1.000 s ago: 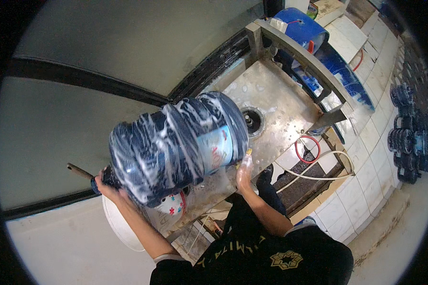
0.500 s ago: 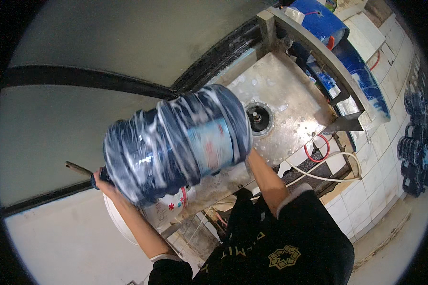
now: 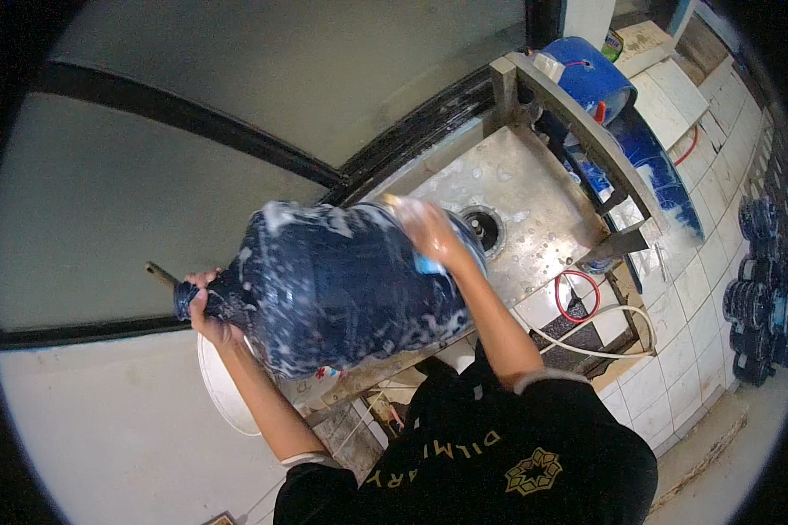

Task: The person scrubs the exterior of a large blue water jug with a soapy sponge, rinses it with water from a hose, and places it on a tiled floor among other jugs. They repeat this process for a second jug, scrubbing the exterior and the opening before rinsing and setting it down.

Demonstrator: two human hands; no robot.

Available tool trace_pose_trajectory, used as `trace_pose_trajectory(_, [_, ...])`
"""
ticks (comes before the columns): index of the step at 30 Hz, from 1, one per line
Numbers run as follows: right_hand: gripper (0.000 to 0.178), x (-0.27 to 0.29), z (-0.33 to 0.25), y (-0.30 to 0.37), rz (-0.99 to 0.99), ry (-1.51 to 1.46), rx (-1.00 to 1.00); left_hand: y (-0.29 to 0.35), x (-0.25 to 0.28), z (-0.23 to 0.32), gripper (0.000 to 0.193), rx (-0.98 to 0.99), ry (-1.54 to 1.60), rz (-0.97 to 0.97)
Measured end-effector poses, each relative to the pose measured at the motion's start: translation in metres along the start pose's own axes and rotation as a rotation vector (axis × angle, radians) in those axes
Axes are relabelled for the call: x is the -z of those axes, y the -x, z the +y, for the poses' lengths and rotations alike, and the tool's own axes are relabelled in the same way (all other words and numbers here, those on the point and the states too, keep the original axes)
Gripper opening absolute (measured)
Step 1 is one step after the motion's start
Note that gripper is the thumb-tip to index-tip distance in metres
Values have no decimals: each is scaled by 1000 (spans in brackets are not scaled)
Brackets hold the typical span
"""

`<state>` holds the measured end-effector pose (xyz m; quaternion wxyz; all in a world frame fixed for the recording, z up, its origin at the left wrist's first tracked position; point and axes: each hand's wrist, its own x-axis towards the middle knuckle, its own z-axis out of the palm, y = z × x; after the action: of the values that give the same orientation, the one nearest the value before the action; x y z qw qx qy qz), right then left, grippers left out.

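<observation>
A large dark blue water jug [image 3: 341, 289], streaked with white suds, lies on its side over the steel counter. My left hand [image 3: 208, 308] is wrapped round its neck at the left end. Past the jug's mouth pokes a thin brownish stick [image 3: 160, 275]; where its other end goes is hidden. My right hand [image 3: 429, 232], foamy and slightly blurred, presses on the upper side of the jug near its base. A small yellowish thing [image 3: 390, 200] shows at its fingertips, too smeared to name. Under that hand, part of a light blue label [image 3: 427, 264] shows.
The steel counter [image 3: 534, 192] has a round dark fitting [image 3: 483, 229] beside the jug's base. A raised metal frame [image 3: 587, 114] bounds its right end, with a blue drum [image 3: 591, 79] beyond. Below are hoses [image 3: 578, 293]; several blue jugs [image 3: 749, 302] stand far right. A white bucket [image 3: 228, 394] is under the jug's neck.
My right hand has gone from the jug's base end to its upper side. The jug has turned, so its label is mostly out of sight. My left hand stays at the neck.
</observation>
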<state>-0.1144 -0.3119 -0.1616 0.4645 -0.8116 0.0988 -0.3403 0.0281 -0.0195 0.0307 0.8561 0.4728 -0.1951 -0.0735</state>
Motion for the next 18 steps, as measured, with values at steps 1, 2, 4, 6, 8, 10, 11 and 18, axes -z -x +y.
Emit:
trace_pose_trajectory(1, [23, -13, -3, -17, -100, -9, -58, 10, -8, 2, 26, -28, -38, 45])
trace_pose_trajectory(2, [22, -13, -11, -36, -182, 5, -125, 14, -22, 0, 25, -39, -59, 69])
trace_pose_trajectory(4, [19, -10, -49, -42, -161, 98, -90, 18, -16, 7, 22, -64, -151, 198])
trace_pose_trajectory(6, [18, 3, -110, 5, 52, 162, -30, 19, -4, 6, 21, -93, -172, 232])
trace_pose_trajectory(8, [23, 6, -152, 34, 127, -76, 94, 25, 1, 2, 23, -72, -164, 311])
trace_pose_trajectory(10, [22, 3, -164, 27, 147, -202, 6, 28, -11, 5, 24, -53, -169, 315])
trace_pose_trajectory(11, [22, -1, -161, 16, 106, -305, 65, 33, -11, 5, 24, -51, -133, 278])
trace_pose_trajectory(18, [25, -45, -120, -123, -426, -61, 57, 28, -33, 4, 19, -195, -286, 342])
